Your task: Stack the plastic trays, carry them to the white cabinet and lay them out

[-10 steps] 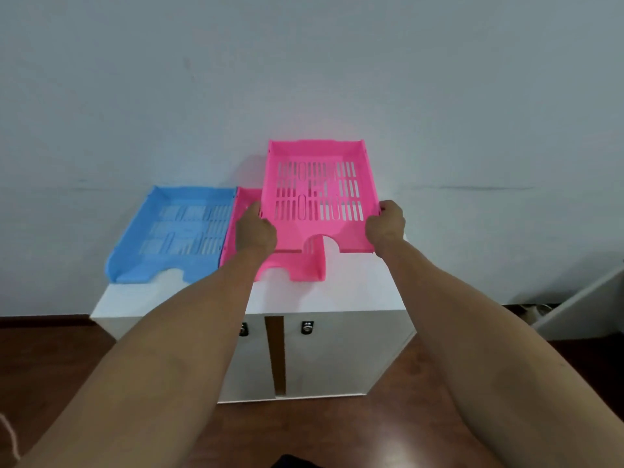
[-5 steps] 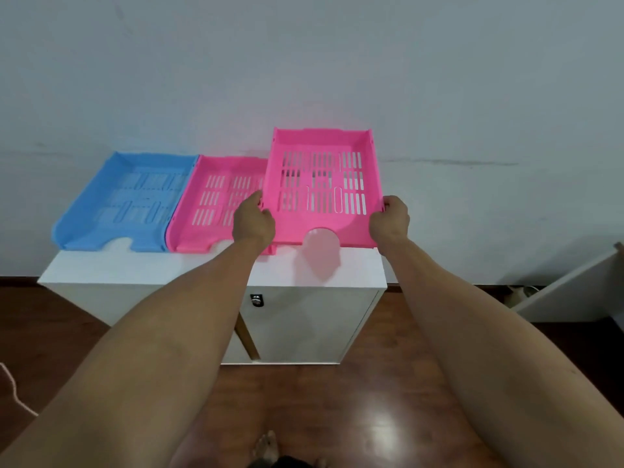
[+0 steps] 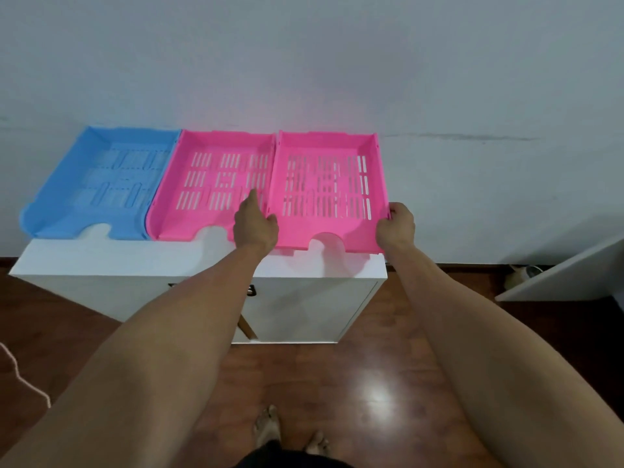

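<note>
Three slotted plastic trays lie side by side on top of the white cabinet (image 3: 141,256): a blue tray (image 3: 84,184) at the left, a pink tray (image 3: 209,173) in the middle, and a second pink tray (image 3: 327,228) at the right. My left hand (image 3: 255,224) grips the right pink tray's left wall, its fingers reaching over the middle tray. My right hand (image 3: 395,228) grips the same tray's right front corner. That tray's front edge sits at the cabinet's front right, close to the cabinet's right edge.
A pale wall (image 3: 304,62) rises right behind the trays. A white board (image 3: 567,275) leans at the right, low by the wall. Dark glossy wood floor (image 3: 371,383) lies below, with my bare feet (image 3: 270,427) on it. A thin pale cord (image 3: 23,376) lies at the left.
The right pink tray has come down from a raised, tilted hold to lie flat on the cabinet beside the middle pink tray. Both hands have stayed on its sides.
</note>
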### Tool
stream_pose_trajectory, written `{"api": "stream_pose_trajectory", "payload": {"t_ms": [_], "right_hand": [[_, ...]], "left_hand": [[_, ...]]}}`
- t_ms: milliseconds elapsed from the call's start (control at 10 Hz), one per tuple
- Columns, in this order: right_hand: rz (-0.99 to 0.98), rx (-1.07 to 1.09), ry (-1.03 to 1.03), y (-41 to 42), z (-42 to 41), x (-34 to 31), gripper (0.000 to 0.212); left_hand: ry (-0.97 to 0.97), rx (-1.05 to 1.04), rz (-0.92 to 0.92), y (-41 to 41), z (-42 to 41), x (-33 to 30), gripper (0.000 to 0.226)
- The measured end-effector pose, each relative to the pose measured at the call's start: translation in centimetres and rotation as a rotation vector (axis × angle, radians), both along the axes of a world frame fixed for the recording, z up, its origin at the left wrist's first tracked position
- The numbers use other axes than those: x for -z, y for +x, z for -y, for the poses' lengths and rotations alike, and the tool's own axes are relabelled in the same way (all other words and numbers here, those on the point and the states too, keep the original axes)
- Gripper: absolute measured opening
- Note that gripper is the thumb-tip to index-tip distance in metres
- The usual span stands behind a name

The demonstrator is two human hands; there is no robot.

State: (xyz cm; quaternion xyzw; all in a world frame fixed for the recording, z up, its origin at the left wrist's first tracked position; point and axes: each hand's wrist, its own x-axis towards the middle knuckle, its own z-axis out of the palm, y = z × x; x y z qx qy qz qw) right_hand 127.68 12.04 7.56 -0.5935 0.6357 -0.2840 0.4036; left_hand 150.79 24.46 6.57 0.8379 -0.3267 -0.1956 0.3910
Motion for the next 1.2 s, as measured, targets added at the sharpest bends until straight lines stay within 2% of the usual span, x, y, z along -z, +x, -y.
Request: {"api": "stream_pose_trajectory", "payload": {"t_ms": [400, 1000, 1200], "right_hand": [[-0.014, -0.003, 0.039, 1.3, 1.8, 3.4, 0.048], [-0.041, -0.059, -0.012, 2.8, 3.9, 3.5, 0.045], [-0.082, -0.122, -0.031, 2.5, 3.4, 3.3, 0.015]], "left_hand": [[0.173, 0.024, 0.144, 1.6, 1.3, 3.1, 0.071], [0.174, 0.003, 0.09, 2.4, 3.1, 3.1, 0.065], [0.15, 0.01, 0.046, 2.3, 2.9, 2.0, 0.075]]}}
